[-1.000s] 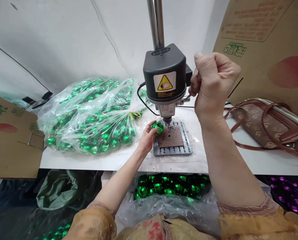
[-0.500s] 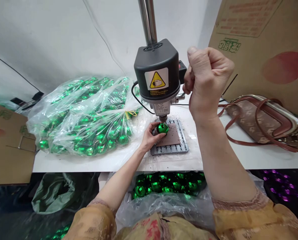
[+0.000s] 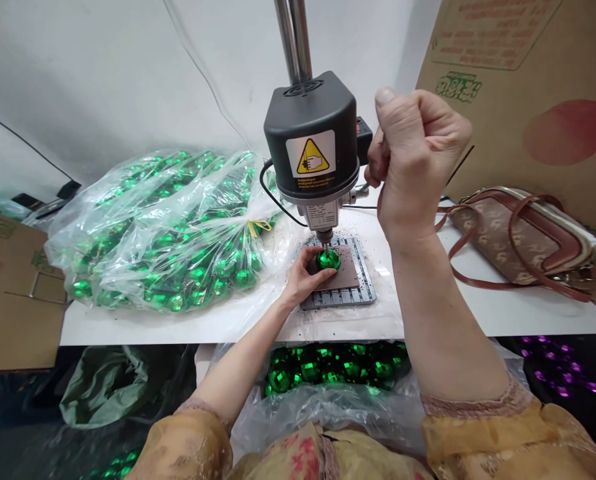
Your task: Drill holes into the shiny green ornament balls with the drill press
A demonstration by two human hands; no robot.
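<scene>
My left hand [image 3: 304, 279] pinches a shiny green faceted ball [image 3: 329, 259] on the brown pad of the grooved metal base plate [image 3: 364, 288], directly under the drill bit. The black-headed bench drill [image 3: 312, 140] with a yellow warning label stands on a steel column. My right hand [image 3: 414, 160] is closed in a fist round the drill's feed lever at the machine's right side; the lever itself is mostly hidden by my fingers.
A clear bag of green balls [image 3: 163, 227] lies left of the drill on the white table [image 3: 528, 313]. A brown handbag [image 3: 518, 240] lies right. Cardboard boxes [image 3: 523, 87] stand behind. An open bag of green balls [image 3: 333, 370] sits below the table edge, purple balls [image 3: 568, 380] lower right.
My left hand has carried the green ball from the plate's left edge to under the drill bit. The drill head has come down slightly with my right fist.
</scene>
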